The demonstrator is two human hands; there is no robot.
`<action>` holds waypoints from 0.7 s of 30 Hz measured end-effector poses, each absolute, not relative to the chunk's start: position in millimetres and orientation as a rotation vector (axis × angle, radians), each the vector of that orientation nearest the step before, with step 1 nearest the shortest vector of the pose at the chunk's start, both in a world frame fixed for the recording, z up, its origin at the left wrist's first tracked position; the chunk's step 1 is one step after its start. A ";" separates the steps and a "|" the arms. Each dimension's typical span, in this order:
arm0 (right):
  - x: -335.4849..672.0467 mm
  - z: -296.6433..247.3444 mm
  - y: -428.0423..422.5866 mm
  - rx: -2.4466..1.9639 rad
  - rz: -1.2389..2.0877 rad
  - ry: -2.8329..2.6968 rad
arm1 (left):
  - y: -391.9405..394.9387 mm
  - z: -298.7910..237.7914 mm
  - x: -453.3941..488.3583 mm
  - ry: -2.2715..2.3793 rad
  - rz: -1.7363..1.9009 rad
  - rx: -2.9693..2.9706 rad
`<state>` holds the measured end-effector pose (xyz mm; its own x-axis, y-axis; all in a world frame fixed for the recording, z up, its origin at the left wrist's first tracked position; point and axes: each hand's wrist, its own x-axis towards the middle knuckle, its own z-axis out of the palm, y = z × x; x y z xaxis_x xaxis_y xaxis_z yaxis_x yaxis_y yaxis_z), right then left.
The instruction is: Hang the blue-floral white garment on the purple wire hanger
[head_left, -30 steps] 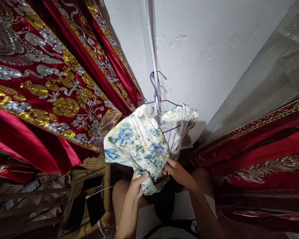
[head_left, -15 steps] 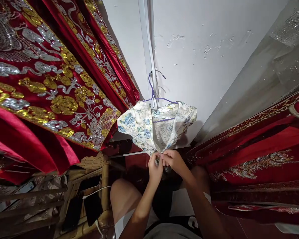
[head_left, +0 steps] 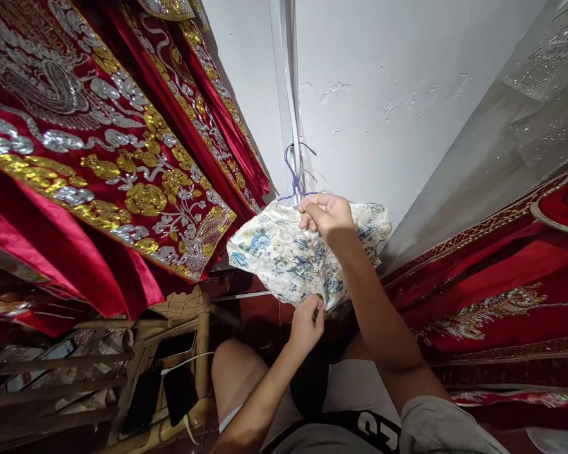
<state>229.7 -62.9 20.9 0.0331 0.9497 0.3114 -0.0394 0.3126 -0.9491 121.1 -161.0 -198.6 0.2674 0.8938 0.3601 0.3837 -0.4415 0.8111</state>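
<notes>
A short-sleeved blouse [head_left: 277, 249] in white with blue, green and yellow flowers hangs from a purple wire hanger [head_left: 293, 173] in front of me. Its two front halves meet along a straight zipper line [head_left: 318, 265] from neckline to hem. At the top of that line my right hand [head_left: 329, 217] is closed in a pinch on the zipper; the pull itself is hidden by the fingers. Lower down, my left hand [head_left: 308, 321] is closed on the hem at the bottom of the front.
Red garments with gold and silver sequins [head_left: 146, 198] hang at left. More red embroidered cloth [head_left: 483, 309] and sheer glittery fabric [head_left: 539, 113] are at right. Dark phones [head_left: 180, 394] and a white cable [head_left: 189, 362] lie on a bamboo seat [head_left: 202, 353]. Behind is a white wall [head_left: 360, 75].
My right hand has moved up from the hem to the neckline, and the blouse's front, which gaped open, is now closed. My left hand has stayed at the hem.
</notes>
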 end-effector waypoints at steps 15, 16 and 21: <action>235.5 -11.9 -78.2 -1.070 0.903 -1.344 | -58.2 3.5 95.4 1.022 1.710 2.180; 236.2 -22.4 -75.3 -1.106 0.879 -1.363 | -57.5 3.8 91.7 1.036 1.810 2.123; 236.9 -84.8 -87.0 -1.164 0.987 -1.353 | -42.1 -17.0 23.4 0.995 2.268 1.262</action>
<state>236.9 -87.0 -84.8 0.0214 0.9813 0.1910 0.1180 0.1873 -0.9752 23.4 -42.1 -17.0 -0.5364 0.6031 0.5903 0.0261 -0.6873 0.7259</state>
